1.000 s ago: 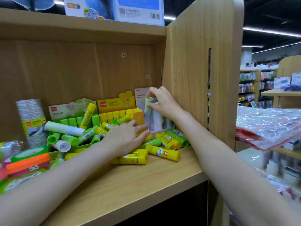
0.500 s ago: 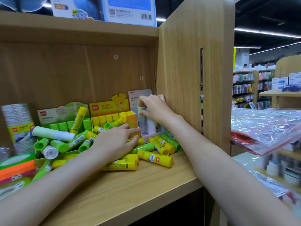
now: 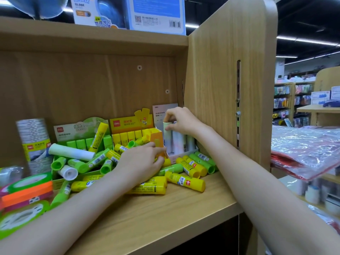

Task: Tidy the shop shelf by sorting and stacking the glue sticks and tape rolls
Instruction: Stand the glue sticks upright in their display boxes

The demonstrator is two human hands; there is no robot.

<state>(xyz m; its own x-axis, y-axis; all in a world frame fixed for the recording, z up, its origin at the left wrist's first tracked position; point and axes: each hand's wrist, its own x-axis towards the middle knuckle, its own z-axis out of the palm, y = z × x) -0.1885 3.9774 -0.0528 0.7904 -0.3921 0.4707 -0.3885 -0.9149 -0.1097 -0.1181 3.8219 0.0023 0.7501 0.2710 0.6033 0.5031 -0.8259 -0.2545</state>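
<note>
My right hand (image 3: 181, 120) pinches the top of a pale glue stick (image 3: 167, 138) standing upright in a white display box (image 3: 181, 153) at the shelf's back right corner, beside other pale sticks. My left hand (image 3: 141, 161) rests palm down on the loose pile of yellow and green glue sticks (image 3: 184, 181), its fingertips against the orange-yellow display box (image 3: 156, 138). A green display box (image 3: 81, 129) holds more sticks. Tape rolls (image 3: 27, 183) lie at the far left, and a wrapped stack of tape rolls (image 3: 34, 140) stands behind them.
The wooden side panel (image 3: 230, 89) closes the shelf on the right, close to my right forearm. The shelf board (image 3: 165, 214) in front of the pile is bare wood. Blue boxes (image 3: 128, 11) sit on the shelf above. Plastic-wrapped goods (image 3: 303, 150) lie on a neighbouring shelf.
My right hand has lowered the pale stick into the white box. My left hand has barely moved on the pile. The camera has shifted slightly.
</note>
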